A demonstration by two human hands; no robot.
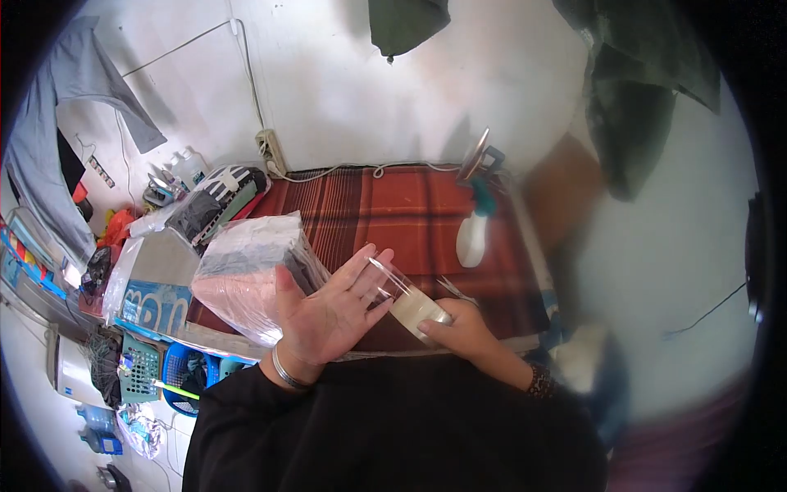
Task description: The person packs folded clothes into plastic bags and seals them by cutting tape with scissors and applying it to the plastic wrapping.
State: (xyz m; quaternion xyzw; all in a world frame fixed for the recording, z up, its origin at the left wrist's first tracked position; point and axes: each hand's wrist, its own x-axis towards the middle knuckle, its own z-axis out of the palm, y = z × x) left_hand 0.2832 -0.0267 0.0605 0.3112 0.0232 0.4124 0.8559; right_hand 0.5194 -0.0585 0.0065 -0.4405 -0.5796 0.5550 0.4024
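Observation:
My right hand [467, 328] grips a roll of clear packing tape [419, 312] at the front edge of the cloth-covered table. A strip of tape [392, 275] runs from the roll to the fingers of my left hand [329, 316]. That hand is open, palm up, its fingers stretched out against the strip. Just beyond it sits a plastic-wrapped bundle of folded cloth [250, 275]. Scissors [456, 289] lie behind my right hand, partly hidden by it. A white spray bottle with a green head [473, 234] lies farther back.
An iron [478, 160] stands at the table's back right corner. A power socket [268, 148] with a white cord hangs on the back wall. Folded items [221, 201] are stacked at the left. Baskets [178, 373] stand on the floor at lower left. Dark garments [631, 98] hang upper right.

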